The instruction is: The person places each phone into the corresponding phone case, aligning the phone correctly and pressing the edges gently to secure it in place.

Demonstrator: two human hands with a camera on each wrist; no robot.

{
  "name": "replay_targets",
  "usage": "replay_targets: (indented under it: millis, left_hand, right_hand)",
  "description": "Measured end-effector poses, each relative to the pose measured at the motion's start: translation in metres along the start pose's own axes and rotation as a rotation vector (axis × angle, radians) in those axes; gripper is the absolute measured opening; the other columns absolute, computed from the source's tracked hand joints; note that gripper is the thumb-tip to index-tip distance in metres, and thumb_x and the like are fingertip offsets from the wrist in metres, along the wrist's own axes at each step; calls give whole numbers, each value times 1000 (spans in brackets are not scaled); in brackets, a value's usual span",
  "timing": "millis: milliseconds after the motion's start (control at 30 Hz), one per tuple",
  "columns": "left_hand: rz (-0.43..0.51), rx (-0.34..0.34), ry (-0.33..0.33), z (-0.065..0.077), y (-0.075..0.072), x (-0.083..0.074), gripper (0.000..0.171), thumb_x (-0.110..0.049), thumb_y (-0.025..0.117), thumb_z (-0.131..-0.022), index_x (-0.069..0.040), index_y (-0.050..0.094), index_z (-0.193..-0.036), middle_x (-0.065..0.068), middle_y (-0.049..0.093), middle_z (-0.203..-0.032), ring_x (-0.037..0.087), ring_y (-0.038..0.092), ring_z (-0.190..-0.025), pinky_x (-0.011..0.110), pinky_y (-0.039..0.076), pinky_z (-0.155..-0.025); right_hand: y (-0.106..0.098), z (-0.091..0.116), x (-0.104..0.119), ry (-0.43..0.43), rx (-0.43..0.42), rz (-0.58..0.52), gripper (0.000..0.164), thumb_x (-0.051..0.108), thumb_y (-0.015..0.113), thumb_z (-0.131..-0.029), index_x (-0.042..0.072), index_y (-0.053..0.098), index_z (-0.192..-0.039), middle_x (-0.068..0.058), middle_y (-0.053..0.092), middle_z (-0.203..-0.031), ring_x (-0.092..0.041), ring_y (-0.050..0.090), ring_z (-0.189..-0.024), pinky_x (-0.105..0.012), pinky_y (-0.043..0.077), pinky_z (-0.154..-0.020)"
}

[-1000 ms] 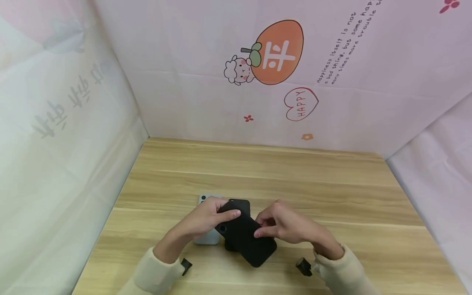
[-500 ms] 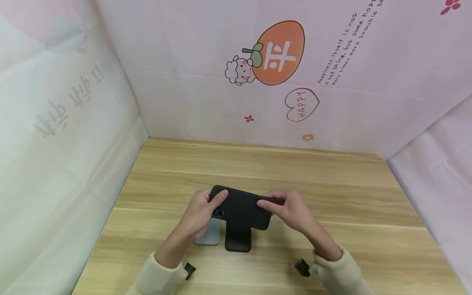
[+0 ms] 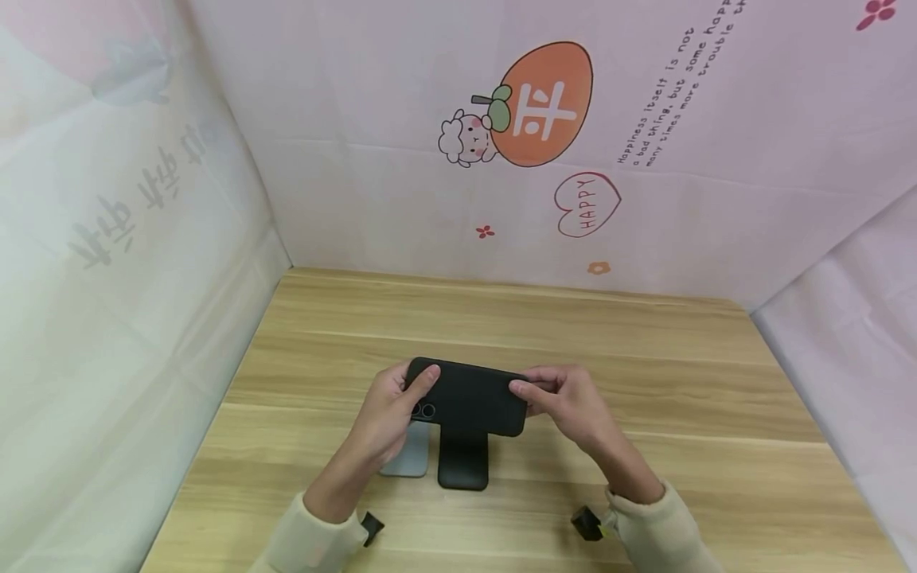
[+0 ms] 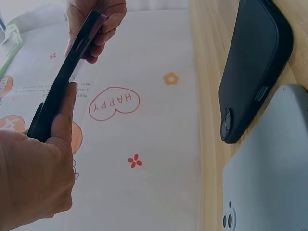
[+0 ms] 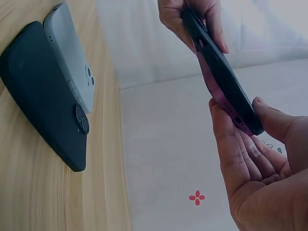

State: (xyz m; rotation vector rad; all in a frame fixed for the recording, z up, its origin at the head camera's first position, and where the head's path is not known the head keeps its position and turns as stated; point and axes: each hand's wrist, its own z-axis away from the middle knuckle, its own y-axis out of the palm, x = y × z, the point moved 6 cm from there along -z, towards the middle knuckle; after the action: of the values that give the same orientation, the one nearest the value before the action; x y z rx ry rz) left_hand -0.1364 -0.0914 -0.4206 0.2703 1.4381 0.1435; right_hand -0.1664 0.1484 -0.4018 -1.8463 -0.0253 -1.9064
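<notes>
Both hands hold a black phone case (image 3: 473,398) sideways above the table, its back facing the head camera. A phone with a purple edge (image 5: 216,91) sits against the case's inner side and sticks out along it in the right wrist view. My left hand (image 3: 383,414) grips the camera end, thumb on the back. My right hand (image 3: 573,402) pinches the other end between thumb and fingers, near the phone's port and speaker holes. Beneath, a black phone (image 3: 463,463) lies on the table, partly hidden by the held case. Beside it lies a pale blue-grey phone (image 3: 407,455), also partly covered.
The wooden table (image 3: 645,358) extends around the hands. Printed cloth (image 3: 358,183) hangs behind it and along both sides. A small black mount (image 3: 587,523) shows at the right cuff, another (image 3: 371,527) at the left.
The held case was slanting low over the black phone. It has been lifted away from me and turned nearly level, and my right hand has shifted to its end. Little moved in the last half second.
</notes>
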Motion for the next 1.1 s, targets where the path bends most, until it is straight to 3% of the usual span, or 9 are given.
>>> replay_targets:
  millis: [100, 367, 700, 900, 1100]
  left_hand:
    - [5, -1, -4, 0, 2, 0, 21, -10, 58, -110, 8, 68, -107, 8, 74, -99, 16, 71, -94, 29, 62, -83]
    - [10, 27, -10, 2, 5, 1, 23, -11, 56, -111, 10, 67, -111, 10, 75, -104, 19, 73, -98, 32, 63, -87]
    - [50, 34, -28, 1, 6, 4, 24, -11, 54, -112, 10, 65, -116, 9, 75, -106, 18, 74, -101, 33, 63, -90]
    - [51, 18, -9, 0, 5, 3, 24, -11, 55, -111, 10, 66, -115, 11, 75, -107, 18, 73, -102, 32, 62, -89]
    - [60, -18, 1, -1, 2, 1, 22, -10, 56, -111, 9, 66, -115, 9, 74, -105, 15, 72, -100, 31, 62, -88]
  right_hand:
    - [-2, 1, -1, 0, -1, -4, 26, 17, 75, -101, -7, 77, -110, -15, 80, -91, -24, 78, -75, -33, 65, -76]
    - [-3, 1, -2, -14, 3, -38, 24, 15, 74, -101, -9, 77, -107, -16, 80, -90, -21, 77, -75, -35, 66, -72]
    - [-3, -3, -5, -46, 44, -102, 24, 12, 72, -102, -12, 74, -102, -3, 78, -82, -16, 75, -73, -34, 65, -69]
    - [1, -3, -10, 4, 54, -159, 27, 17, 73, -102, -10, 74, -103, -6, 80, -87, -21, 77, -78, -37, 66, -76]
    - [5, 1, -13, 48, 58, -145, 26, 20, 75, -101, -6, 74, -97, -9, 78, -88, -24, 77, -81, -39, 66, -79]
